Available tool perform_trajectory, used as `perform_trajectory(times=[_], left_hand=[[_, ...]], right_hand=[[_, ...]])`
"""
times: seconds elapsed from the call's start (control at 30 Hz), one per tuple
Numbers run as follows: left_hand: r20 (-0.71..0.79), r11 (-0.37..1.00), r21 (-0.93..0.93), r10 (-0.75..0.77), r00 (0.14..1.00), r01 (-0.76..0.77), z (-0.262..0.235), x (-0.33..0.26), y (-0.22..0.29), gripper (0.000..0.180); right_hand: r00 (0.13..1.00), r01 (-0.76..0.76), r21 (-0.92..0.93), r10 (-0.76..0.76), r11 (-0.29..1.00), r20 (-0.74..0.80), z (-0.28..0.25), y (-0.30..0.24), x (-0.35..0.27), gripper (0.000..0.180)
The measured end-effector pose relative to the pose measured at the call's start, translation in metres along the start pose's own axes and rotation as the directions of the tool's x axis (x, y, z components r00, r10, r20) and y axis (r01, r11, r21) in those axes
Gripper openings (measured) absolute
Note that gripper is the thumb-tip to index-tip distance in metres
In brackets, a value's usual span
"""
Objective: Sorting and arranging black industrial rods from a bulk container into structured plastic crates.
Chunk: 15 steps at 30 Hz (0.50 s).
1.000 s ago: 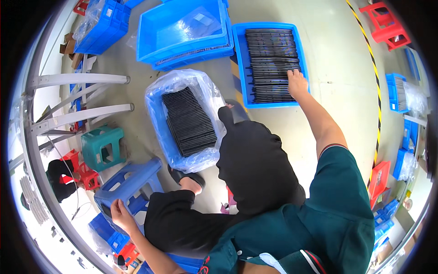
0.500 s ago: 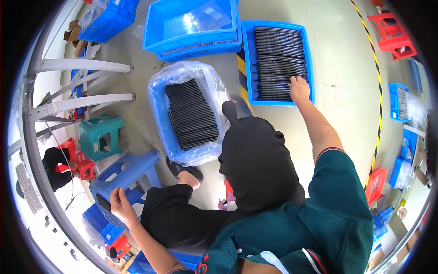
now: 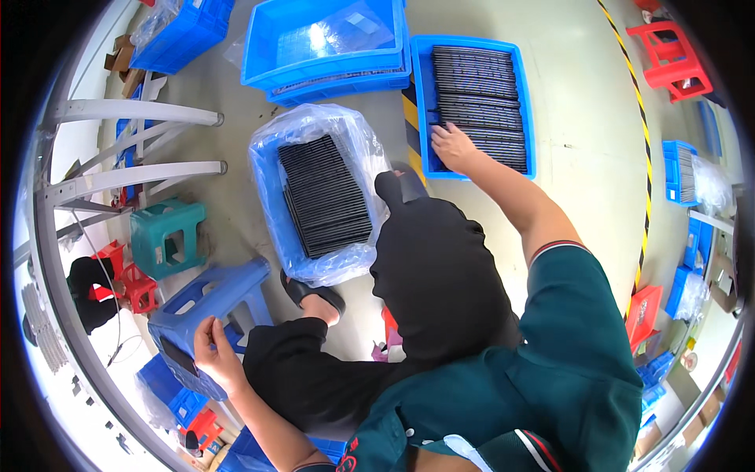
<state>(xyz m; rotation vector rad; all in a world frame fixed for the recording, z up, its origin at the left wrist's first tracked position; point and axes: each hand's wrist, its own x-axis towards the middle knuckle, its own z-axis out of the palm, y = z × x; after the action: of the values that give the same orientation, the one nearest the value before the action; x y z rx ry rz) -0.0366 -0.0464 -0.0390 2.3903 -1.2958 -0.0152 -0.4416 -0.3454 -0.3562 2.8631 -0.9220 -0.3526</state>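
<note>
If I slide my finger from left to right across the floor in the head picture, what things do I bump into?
Teal plastic stool → plastic-lined blue bin of dark flat strips → open blue tray of dark strips under the right hand → red plastic stool.

Bare floor [image 3: 582, 134] right of the blue tray [image 3: 528, 102] (stool [image 3: 672, 59] beyond)

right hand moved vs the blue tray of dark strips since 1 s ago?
Yes. The right hand has slid from the right edge to the lower-left corner of the blue tray, onto the dark strips there.
</note>
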Motion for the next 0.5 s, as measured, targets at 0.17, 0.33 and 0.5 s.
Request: perform_trajectory(times=[0.17, 0.33, 0.5], left_hand=[[-0.025, 0.998, -0.049, -0.04, 0.999, 0.039, -0.013, -0.006, -0.012, 0.011], [-0.051, 0.978, -0.192, -0.092, 0.994, 0.081, -0.011, 0.003, 0.018, 0.011], [-0.115, 0.973, -0.204, 0.087, 0.989, -0.11, -0.012, 0.021, 0.031, 0.008]], right_hand=[[0.976, 0.079, -0.161, -0.044, 0.984, 0.211, -0.009, -0.006, 0.022, 0.033], [0.955, 0.035, -0.049, -0.019, 0.998, 0.297, -0.008, 0.01, 0.016, 0.027], [0.864, 0.002, -0.077, 0.036, 0.997, 0.502, -0.088, 0.027, 0.056, 0.018]])
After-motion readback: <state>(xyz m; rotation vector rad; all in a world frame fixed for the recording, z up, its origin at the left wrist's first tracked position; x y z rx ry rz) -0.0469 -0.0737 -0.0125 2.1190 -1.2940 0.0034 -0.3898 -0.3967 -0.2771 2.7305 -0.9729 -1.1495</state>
